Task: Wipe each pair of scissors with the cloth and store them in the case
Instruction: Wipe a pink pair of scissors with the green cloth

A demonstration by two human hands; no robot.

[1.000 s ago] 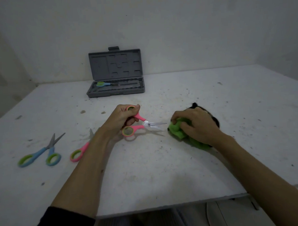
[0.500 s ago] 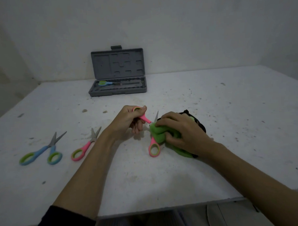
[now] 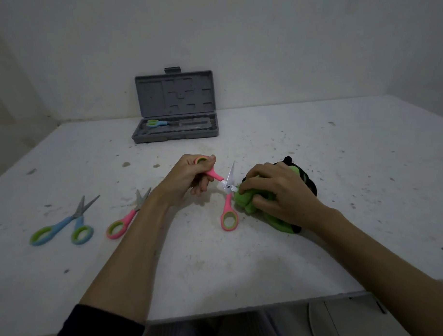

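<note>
While both hands grip, left hand (image 3: 190,175) holds splayed pink scissors (image 3: 225,193), right hand (image 3: 281,191) bunches cloth (image 3: 246,201).

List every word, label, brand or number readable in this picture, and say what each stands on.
None can be read. The gray case shows only molded recesses in its lid, no lettering. The pink scissors in the left hand, the green cloth and the table carry no visible print.
</note>
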